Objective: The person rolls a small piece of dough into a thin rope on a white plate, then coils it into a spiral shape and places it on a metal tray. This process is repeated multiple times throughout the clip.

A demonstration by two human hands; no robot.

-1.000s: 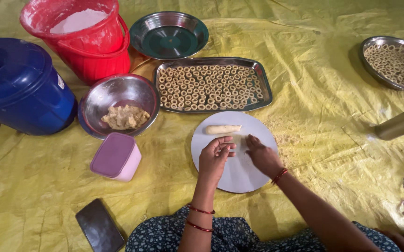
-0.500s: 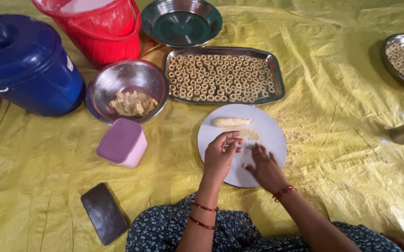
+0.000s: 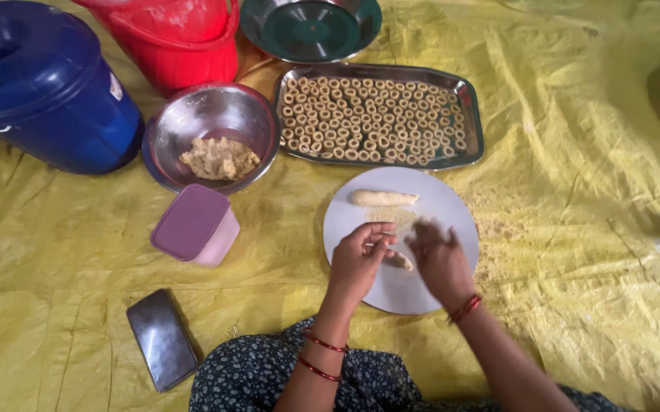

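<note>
A white round plate (image 3: 452,210) lies on the yellow sheet in front of me. On its far side rests a pale roll of dough (image 3: 382,198). My left hand (image 3: 359,259) pinches the end of a thin dough strand (image 3: 399,260) near the plate's middle. My right hand (image 3: 441,258) lies flat and blurred on the plate just right of that strand, fingers spread, rolling on it. Beyond the plate stands a steel tray (image 3: 470,99) filled with several rows of small dough rings.
A steel bowl (image 3: 193,122) holding a dough lump (image 3: 219,158) sits left of the tray. A pink lidded box (image 3: 195,225), a dark phone (image 3: 162,339), a blue lidded bucket (image 3: 40,84), a red bucket (image 3: 173,38) and a green-lined dish (image 3: 311,27) surround it.
My view has shifted so things sit lower and farther right. Both hands have drawn back toward me on the plate, working the thin strand; the dough roll stays put.
</note>
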